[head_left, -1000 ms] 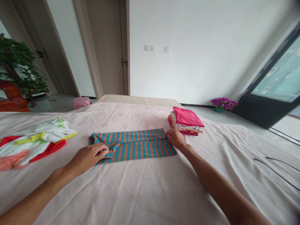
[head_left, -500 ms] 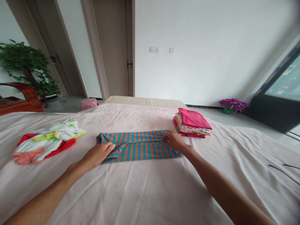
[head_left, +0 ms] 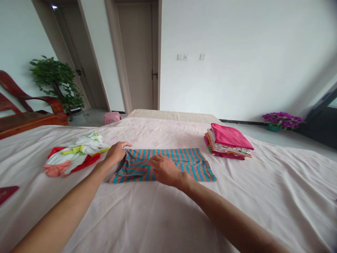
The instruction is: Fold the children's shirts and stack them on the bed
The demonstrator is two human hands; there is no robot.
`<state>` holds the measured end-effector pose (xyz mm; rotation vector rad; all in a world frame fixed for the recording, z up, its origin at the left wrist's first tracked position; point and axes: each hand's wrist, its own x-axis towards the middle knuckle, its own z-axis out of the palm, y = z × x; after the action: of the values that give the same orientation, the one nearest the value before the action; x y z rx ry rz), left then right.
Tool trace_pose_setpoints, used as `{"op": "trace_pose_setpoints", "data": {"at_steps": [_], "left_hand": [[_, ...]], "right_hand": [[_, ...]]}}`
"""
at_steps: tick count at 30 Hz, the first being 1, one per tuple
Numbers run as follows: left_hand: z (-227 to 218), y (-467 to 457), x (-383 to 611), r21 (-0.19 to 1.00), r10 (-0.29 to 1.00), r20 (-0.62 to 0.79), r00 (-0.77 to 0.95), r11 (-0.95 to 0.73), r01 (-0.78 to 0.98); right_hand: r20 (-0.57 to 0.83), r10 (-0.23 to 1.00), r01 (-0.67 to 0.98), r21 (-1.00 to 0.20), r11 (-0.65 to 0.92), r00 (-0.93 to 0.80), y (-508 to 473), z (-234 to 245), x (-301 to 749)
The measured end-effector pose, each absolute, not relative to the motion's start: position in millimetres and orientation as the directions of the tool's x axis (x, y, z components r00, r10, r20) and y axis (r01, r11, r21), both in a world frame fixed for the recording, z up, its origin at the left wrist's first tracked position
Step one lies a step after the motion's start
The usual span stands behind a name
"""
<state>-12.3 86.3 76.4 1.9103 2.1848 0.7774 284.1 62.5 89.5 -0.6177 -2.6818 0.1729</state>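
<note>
A teal and brown striped garment (head_left: pixel 189 163) lies folded into a long band on the pink bed sheet (head_left: pixel 158 218). My left hand (head_left: pixel 117 151) is at the band's left end, fingers curled round the upper corner and the thumb sticking out. My right hand (head_left: pixel 164 169) rests palm down on the middle of the band, fingers stretched toward the left. A folded flap of the garment lies between the two hands.
A stack of folded clothes (head_left: pixel 229 140) with a pink piece on top sits right of the garment. A loose heap of white, red and peach clothes (head_left: pixel 73 158) lies to the left. A pink stool (head_left: pixel 112 117), a wooden chair (head_left: pixel 26 116) and a plant (head_left: pixel 56 79) stand beyond the bed.
My right hand slid from the garment's right end to its middle. My left hand shifted up to the upper left corner. The view turned left.
</note>
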Motion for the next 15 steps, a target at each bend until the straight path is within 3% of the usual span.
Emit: {"op": "trace_pose_setpoints", "data": {"at_steps": [3,7,15], "left_hand": [[73,100,-33,0.446,0.978,0.182,-0.1,0.009,0.895],[67,112,-48,0.446,0.992,0.125,-0.015,-0.043,0.894],[48,117,-44,0.45,0.965,0.205,-0.166,0.057,0.891]], "right_hand": [[0.329,0.375,0.334,-0.176,0.926,-0.867,56,82,262],[0.294,0.396,0.366,-0.153,0.918,-0.87,61,72,247],[0.331,0.377,0.333,-0.185,0.925,-0.865,71,71,253]]}}
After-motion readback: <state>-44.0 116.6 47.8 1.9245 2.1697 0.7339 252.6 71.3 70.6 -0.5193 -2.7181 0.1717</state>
